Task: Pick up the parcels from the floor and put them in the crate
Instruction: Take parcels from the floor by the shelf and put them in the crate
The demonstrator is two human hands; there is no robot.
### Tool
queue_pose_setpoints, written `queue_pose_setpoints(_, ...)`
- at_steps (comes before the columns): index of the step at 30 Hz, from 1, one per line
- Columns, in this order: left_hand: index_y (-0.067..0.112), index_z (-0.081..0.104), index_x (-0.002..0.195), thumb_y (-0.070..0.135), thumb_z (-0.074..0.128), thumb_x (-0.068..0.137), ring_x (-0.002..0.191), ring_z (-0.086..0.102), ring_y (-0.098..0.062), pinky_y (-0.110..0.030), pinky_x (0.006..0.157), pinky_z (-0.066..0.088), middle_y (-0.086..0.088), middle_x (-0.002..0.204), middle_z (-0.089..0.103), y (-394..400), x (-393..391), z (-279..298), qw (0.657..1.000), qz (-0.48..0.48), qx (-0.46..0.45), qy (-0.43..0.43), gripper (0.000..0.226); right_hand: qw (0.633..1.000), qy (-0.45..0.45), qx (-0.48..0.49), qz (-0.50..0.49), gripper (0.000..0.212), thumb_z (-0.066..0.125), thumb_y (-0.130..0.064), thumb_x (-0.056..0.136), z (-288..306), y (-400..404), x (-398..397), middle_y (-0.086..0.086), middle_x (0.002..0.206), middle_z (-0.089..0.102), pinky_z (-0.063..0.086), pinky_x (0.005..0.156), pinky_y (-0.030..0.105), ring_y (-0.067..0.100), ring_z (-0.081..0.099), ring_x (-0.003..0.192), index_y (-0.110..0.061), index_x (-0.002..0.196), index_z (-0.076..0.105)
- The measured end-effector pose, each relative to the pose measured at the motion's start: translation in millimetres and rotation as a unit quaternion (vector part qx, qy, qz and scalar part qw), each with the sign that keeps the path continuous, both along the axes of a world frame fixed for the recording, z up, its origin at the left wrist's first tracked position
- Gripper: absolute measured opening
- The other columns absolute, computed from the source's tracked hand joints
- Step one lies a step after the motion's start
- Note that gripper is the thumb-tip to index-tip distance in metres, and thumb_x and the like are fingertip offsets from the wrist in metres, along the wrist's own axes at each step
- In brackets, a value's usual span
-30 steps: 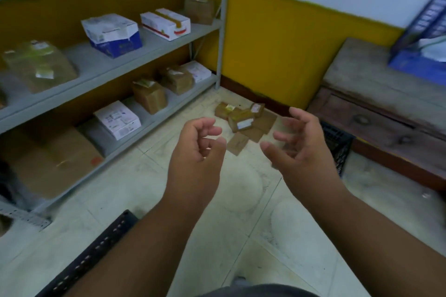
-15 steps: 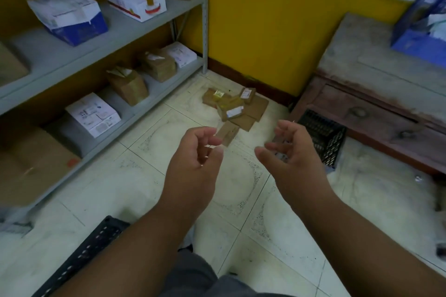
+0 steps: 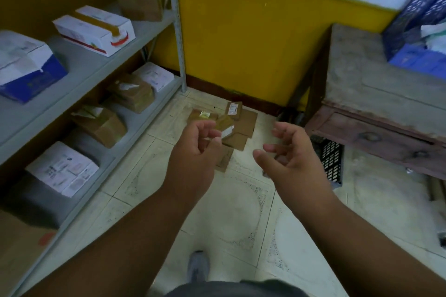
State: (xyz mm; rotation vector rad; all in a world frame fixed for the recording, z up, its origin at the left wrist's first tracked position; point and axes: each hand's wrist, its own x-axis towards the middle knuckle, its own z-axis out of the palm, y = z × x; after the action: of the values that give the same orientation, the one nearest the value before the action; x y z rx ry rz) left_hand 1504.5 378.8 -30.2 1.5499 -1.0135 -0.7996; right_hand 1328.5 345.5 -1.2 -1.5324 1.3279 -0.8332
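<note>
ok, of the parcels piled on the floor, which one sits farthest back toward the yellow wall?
The small brown parcel with the white label, at the pile's back edge. The others lie nearer the person, some partly hidden behind the left hand.

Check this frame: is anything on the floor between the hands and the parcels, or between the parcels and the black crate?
Nothing visible. Both hands, left and right, are empty and held above the parcels. Only bare floor shows between parcels and crate, which sits just right of them, partly hidden by the right hand.
</note>
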Motion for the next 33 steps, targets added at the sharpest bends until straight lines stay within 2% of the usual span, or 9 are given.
queue_pose_setpoints(3, 0.039, 0.055, 0.107, 0.016, 0.058, 0.093, 0.09, 0.066, -0.009, -0.011, 0.072, 0.051, 0.01, 0.099, 0.067, -33.2, 7.3, -8.6, 1.0, -0.026, 0.013, 0.002, 0.027, 0.999, 0.018, 0.017, -0.024, 0.056, 0.078, -0.03, 0.083, -13.3, -20.1, 7.6, -0.011, 0.117, 0.06, 0.058, 0.069, 0.017, -0.001, 0.065, 0.093, -0.04, 0.129, 0.046)
queue_pose_setpoints(7, 0.037, 0.056, 0.108, 0.016, 0.059, 0.092, 0.088, 0.066, -0.008, -0.019, 0.076, 0.052, 0.01, 0.097, 0.068, -85.5, 11.0, -22.6, 0.999, -0.039, 0.034, 0.006, 0.026, 0.999, 0.015, 0.034, -0.037, 0.054, 0.077, -0.026, 0.085, -28.5, -58.7, 9.4, -0.01, 0.122, 0.058, 0.052, 0.071, 0.009, 0.002, 0.061, 0.105, -0.037, 0.128, 0.047)
queue_pose_setpoints(10, 0.037, 0.056, 0.108, 0.016, 0.058, 0.092, 0.09, 0.066, -0.011, -0.028, 0.081, 0.054, 0.011, 0.098, 0.067, -128.3, 16.4, -32.4, 0.997, -0.051, 0.05, -0.005, 0.026, 0.998, 0.008, 0.034, -0.044, 0.056, 0.077, -0.027, 0.085, -38.4, -99.5, 9.7, -0.009, 0.126, 0.057, 0.057, 0.077, 0.018, 0.005, 0.062, 0.108, -0.033, 0.132, 0.048)
queue_pose_setpoints(12, 0.035, 0.058, 0.111, 0.017, 0.059, 0.091, 0.092, 0.066, -0.012, -0.032, 0.084, 0.055, 0.011, 0.1, 0.067, -158.9, 22.2, -36.3, 0.997, -0.053, 0.057, -0.009, 0.027, 0.999, 0.002, 0.038, -0.032, 0.051, 0.077, -0.027, 0.085, -44.4, -132.9, 12.5, -0.015, 0.121, 0.058, 0.059, 0.078, 0.025, 0.007, 0.062, 0.106, -0.043, 0.124, 0.049)
queue_pose_setpoints(14, 0.032, 0.058, 0.114, 0.015, 0.059, 0.091, 0.094, 0.066, -0.012, -0.035, 0.086, 0.055, 0.011, 0.102, 0.067, -189.3, 30.5, -39.6, 0.997, -0.043, 0.065, -0.02, 0.028, 0.999, -0.006, 0.05, -0.001, 0.051, 0.077, -0.025, 0.085, -49.7, -171.4, 19.6, -0.022, 0.115, 0.057, 0.057, 0.07, 0.023, 0.005, 0.062, 0.104, -0.051, 0.116, 0.047)
queue_pose_setpoints(17, 0.038, 0.057, 0.11, 0.013, 0.057, 0.093, 0.096, 0.065, -0.01, -0.034, 0.087, 0.055, 0.012, 0.103, 0.066, -234.4, 45.2, -37.2, 0.996, -0.026, 0.077, -0.034, 0.03, 0.998, 0.007, 0.052, 0.036, 0.058, 0.078, -0.025, 0.084, -52.0, -237.9, 38.2, -0.02, 0.116, 0.056, 0.051, 0.061, 0.016, 0.005, 0.061, 0.103, -0.04, 0.131, 0.047)
queue_pose_setpoints(21, 0.042, 0.054, 0.107, 0.012, 0.057, 0.094, 0.094, 0.065, -0.006, -0.023, 0.079, 0.053, 0.015, 0.103, 0.065, -284.2, 59.7, -27.5, 0.996, -0.016, 0.087, -0.03, 0.033, 0.997, 0.026, 0.02, 0.077, 0.069, 0.077, -0.028, 0.083, -41.8, -315.4, 69.5, -0.018, 0.128, 0.052, 0.059, 0.076, 0.024, 0.001, 0.06, 0.104, -0.033, 0.143, 0.042)
queue_pose_setpoints(27, 0.043, 0.054, 0.105, 0.012, 0.058, 0.094, 0.093, 0.065, -0.006, -0.022, 0.081, 0.052, 0.014, 0.102, 0.066, -341.1, 95.4, -28.6, 0.995, -0.001, 0.092, -0.041, 0.033, 0.995, 0.0, 0.035, 0.091, 0.062, 0.074, -0.033, 0.085, -43.0, -392.1, 112.2, -0.013, 0.135, 0.052, 0.059, 0.09, 0.04, 0.004, 0.057, 0.112, -0.033, 0.139, 0.045)
queue_pose_setpoints(33, 0.043, 0.053, 0.107, 0.013, 0.058, 0.095, 0.083, 0.061, 0.001, -0.014, 0.072, 0.048, 0.014, 0.101, 0.065, -429.4, 154.7, -53.8, 0.992, -0.047, 0.105, -0.045, 0.033, 0.998, -0.019, 0.066, 0.015, 0.052, 0.076, -0.025, 0.086, -69.9, -461.2, 157.1, -0.012, 0.124, 0.057, 0.058, 0.072, 0.024, 0.005, 0.061, 0.108, -0.032, 0.131, 0.052)
